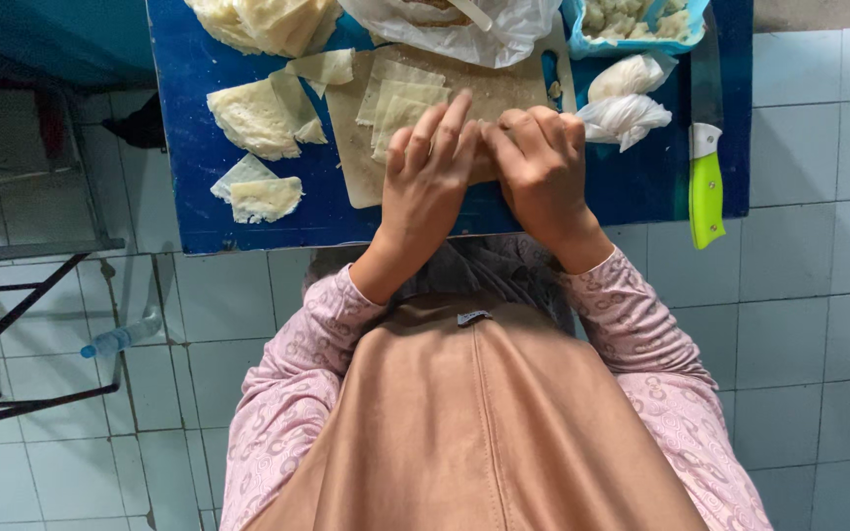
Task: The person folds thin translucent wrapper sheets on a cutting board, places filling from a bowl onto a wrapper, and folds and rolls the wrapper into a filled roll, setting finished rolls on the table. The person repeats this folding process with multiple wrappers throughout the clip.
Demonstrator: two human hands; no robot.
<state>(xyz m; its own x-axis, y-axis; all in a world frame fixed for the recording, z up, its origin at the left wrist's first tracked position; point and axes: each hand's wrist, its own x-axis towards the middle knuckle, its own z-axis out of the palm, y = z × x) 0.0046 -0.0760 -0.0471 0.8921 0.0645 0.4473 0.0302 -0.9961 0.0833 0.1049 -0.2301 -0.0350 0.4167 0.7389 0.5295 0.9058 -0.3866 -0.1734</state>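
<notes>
My left hand (427, 177) and my right hand (541, 165) meet over a wooden cutting board (364, 167) on a low blue table (189, 147). Both hands press fingers down on a pale dough wrapper that they mostly hide, so I cannot see its shape. Several cut wrapper sheets (397, 101) lie stacked on the board just beyond my left fingers. A knife with a green handle (706, 192) lies to the right of my right hand.
Torn wrapper pieces (258, 118) and scraps (263, 197) lie on the table's left. White plastic bags (627, 98) and a blue tray of filling (632, 20) sit at the back right. A plastic bottle (120, 337) lies on the tiled floor beside a metal frame (22, 305).
</notes>
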